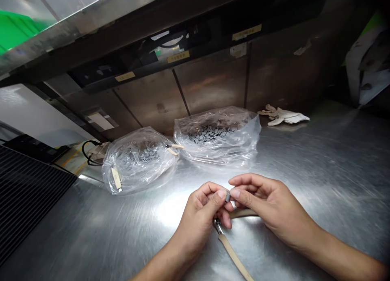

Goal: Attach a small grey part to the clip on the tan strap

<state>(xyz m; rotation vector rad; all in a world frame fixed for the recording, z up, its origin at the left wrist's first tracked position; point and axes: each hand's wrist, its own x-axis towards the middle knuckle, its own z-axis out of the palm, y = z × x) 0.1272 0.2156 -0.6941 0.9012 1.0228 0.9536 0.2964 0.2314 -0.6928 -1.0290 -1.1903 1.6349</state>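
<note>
Two clear plastic bags of small grey pieces sit beyond the grip on the steel worktop (304, 171), left bag (138, 159) and right bag (217, 135) touching. White gloves (283, 116) lie further back right.

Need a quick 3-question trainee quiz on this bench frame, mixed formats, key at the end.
1. True or false: the left hand and right hand pinch the same small grey piece between their fingertips.
2. How many clear plastic bags of grey pieces lie on the steel table? A) one B) two C) three
3. Fill in: the white gloves lie at the table's far edge, to the ____ of the right-hand bag.

Key
1. True; a beige strap also runs from under the left hand.
2. B; the other is the left-hand bag.
3. right
</note>
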